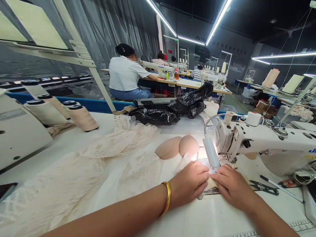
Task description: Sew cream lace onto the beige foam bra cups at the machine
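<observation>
My left hand (190, 182), with a gold bangle (167, 199) on its wrist, is closed with the fingertips pinched together at the sewing machine's needle area. My right hand (230, 184) meets it from the other side, also pinching. Between the fingertips is a small piece of pale fabric (210, 184), mostly hidden by my fingers. The white sewing machine (259, 136) reaches over from the right, and its lit lamp (211, 153) hangs just above my fingers. Two beige moulded bra cups (170, 147) lie beyond my left hand. Cream lace fabric (61, 184) spreads over the table to the left.
Thread cones (82, 118) stand at the left beside another machine (22, 128). Black snips (264, 187), a pen (281, 188) and a ruler (302, 225) lie at right. Black plastic bags (155, 116) sit behind the table. A co-worker (128, 74) sits at a machine beyond.
</observation>
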A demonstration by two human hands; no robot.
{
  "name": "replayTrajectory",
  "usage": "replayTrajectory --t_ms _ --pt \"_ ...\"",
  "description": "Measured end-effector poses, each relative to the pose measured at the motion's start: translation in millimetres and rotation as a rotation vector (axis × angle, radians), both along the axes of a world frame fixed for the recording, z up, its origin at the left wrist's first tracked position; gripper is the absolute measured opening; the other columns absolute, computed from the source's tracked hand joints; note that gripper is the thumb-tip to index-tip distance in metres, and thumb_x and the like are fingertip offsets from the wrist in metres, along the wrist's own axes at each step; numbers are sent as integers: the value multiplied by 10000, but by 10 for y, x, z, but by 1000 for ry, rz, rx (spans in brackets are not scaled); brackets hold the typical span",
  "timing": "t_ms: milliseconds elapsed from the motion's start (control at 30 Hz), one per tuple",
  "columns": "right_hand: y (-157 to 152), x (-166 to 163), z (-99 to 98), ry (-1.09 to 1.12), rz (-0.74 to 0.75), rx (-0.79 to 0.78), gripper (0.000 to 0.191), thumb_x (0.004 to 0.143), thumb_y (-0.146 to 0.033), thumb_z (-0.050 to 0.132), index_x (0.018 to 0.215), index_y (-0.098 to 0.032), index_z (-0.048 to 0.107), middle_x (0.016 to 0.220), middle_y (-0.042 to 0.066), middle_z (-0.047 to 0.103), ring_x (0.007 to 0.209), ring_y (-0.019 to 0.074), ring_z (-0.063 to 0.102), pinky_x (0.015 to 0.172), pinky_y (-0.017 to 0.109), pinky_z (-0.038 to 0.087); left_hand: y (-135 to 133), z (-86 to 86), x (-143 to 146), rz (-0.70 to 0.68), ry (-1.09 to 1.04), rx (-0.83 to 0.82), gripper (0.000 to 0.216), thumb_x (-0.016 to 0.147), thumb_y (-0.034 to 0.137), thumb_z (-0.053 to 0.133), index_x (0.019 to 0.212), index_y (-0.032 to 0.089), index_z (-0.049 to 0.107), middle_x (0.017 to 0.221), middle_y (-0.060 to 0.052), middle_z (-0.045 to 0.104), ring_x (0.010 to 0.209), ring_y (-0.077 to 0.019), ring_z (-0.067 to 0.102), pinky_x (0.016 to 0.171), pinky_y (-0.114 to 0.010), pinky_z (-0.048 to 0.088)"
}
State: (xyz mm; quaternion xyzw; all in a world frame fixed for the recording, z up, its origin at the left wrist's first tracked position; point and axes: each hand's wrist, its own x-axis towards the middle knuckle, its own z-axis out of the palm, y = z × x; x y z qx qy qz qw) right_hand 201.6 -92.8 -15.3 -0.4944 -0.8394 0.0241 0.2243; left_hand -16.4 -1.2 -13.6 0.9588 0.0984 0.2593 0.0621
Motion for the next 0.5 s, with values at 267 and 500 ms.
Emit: replayTrajectory --t_ms 267,500 --pt "37 16 -51 -37 -100 33 345 963 -86 450 1214 -253 619 894 52 589 820 233 565 608 308 402 243 44 119 -47 32 107 231 972 178 455 920 181 681 894 -76 702 829 -232 612 777 -370 477" --pt "55 20 -86 -68 -124 51 278 935 -69 470 1095 -234 625 863 47 564 795 230 559 579 292 376 289 64 137 -21 70 137 285 1009 192 420 863 186 665 841 -63 692 807 -220 612 779 -349 465"
